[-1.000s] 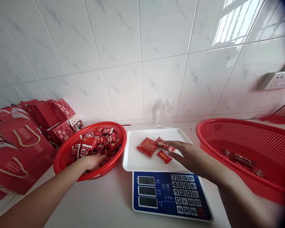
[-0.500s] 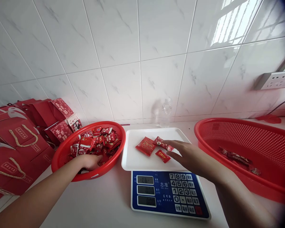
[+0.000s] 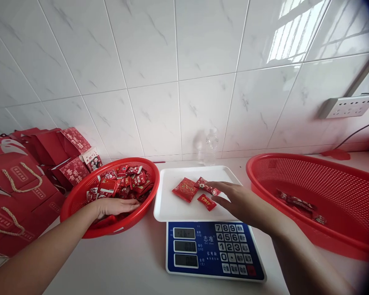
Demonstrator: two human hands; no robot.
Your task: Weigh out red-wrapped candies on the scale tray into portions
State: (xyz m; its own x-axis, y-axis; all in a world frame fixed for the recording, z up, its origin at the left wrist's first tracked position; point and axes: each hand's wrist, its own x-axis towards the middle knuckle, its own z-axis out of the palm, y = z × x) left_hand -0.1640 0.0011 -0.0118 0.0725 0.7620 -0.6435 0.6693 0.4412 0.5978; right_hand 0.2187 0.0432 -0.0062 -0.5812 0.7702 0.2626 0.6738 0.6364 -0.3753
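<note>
My left hand (image 3: 118, 206) lies flat inside the left red basket (image 3: 68, 205), its fingers stretched over the red candy packets (image 3: 138, 179). Its fingertips are partly hidden among the packets, and I see nothing held. Above the right part of a white tray (image 3: 166, 211) is my right hand (image 3: 241, 200), fingers apart and empty. The fingertips are close to a twist-wrapped candy (image 3: 206, 185) and a small red candy (image 3: 206, 202); whether they touch is unclear. A square red packet (image 3: 185, 189) lies left of these. The tray tops a blue scale (image 3: 209, 256).
Right of the scale stands a larger red basket (image 3: 266, 168) with several wrapped candies (image 3: 299, 203) inside. Red gift bags and boxes (image 3: 21, 184) crowd the left. A clear plastic bottle (image 3: 211, 146) stands by the tiled wall, which carries a power strip (image 3: 347, 107).
My left hand has straightened its fingers and lies flatter across the packets. My right hand stays over the tray. The view has shifted slightly to the right.
</note>
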